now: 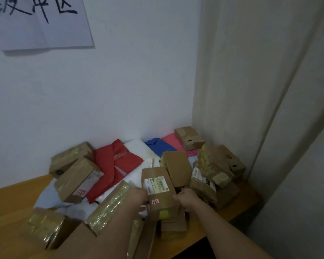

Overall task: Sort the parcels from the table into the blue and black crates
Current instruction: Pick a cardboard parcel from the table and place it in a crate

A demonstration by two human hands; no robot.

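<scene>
Both hands reach to a brown cardboard parcel with a white shipping label and a small red sticker, which lies in the middle of a pile on the wooden tabletop. The right hand curls its fingers round the parcel's right edge. The left hand is against its left side, mostly hidden behind the forearm, so its grip cannot be told. Around it lie more taped cardboard boxes, a red plastic mailer bag, a blue mailer bag and a pink one by the white wall, where a paper sign with handwritten characters hangs.
</scene>
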